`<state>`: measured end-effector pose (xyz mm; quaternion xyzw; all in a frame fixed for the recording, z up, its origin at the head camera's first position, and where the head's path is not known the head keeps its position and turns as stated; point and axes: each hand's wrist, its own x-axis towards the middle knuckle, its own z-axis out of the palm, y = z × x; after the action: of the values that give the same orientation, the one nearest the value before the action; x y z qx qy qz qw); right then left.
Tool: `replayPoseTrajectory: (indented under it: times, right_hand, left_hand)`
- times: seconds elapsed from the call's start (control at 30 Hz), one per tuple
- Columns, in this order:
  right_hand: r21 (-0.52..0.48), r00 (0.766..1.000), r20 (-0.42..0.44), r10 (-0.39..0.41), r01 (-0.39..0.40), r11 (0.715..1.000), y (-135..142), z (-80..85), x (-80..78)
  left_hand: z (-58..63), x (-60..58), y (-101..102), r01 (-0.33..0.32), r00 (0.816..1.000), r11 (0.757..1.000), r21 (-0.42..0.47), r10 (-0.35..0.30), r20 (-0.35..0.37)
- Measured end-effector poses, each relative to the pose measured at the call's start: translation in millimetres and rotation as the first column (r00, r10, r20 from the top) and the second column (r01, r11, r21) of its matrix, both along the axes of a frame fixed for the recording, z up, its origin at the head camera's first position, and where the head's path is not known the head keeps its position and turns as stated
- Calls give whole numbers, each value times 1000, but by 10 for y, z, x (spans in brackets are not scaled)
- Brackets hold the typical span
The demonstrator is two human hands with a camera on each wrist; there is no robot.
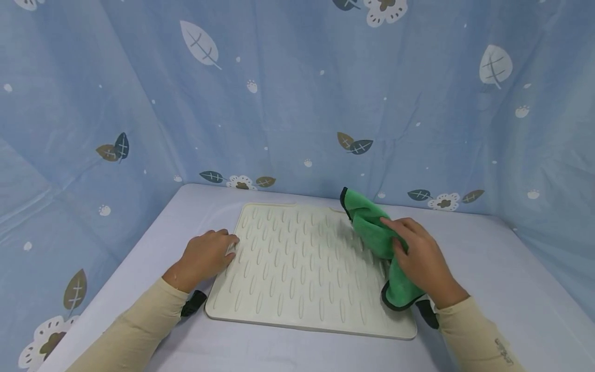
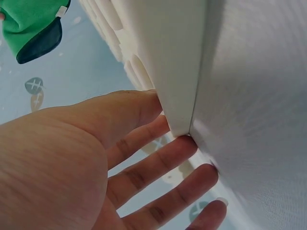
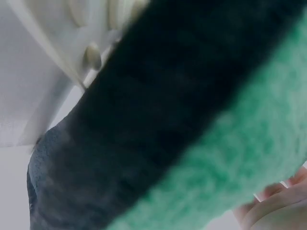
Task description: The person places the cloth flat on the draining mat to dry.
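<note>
A cream drying mat [image 1: 297, 268] covered in raised oval ridges lies flat on the white table. At its left edge is my left hand [image 1: 206, 258]; in the left wrist view the thumb [image 2: 139, 106] touches the mat's side and the spread, fairly straight fingers reach along its lower edge. My right hand [image 1: 420, 258] grips a green cloth [image 1: 372, 232] with black edging, bunched and draped over the right part of the mat. Up close, the cloth's dark border [image 3: 158, 105] fills much of the right wrist view and hides most of that hand.
White cloth covers the table [image 1: 483, 268] around the mat. Behind and on both sides hangs a blue curtain [image 1: 297, 103] printed with leaves and flowers. Dark straps [image 1: 193, 303] sit at both wrists, by the beige sleeves [image 1: 135, 330].
</note>
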<state>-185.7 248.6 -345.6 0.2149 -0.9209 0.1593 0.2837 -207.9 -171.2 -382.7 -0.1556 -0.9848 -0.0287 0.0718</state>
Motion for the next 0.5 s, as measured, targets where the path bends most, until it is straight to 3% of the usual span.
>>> replayPoseTrajectory:
  times: [0.5]
  right_hand:
    - [37, 989, -65, 136, -134, 990, -133, 34, 101]
  left_hand:
    - [-19, 5, 9, -13, 1000, 1000, -4, 13, -9]
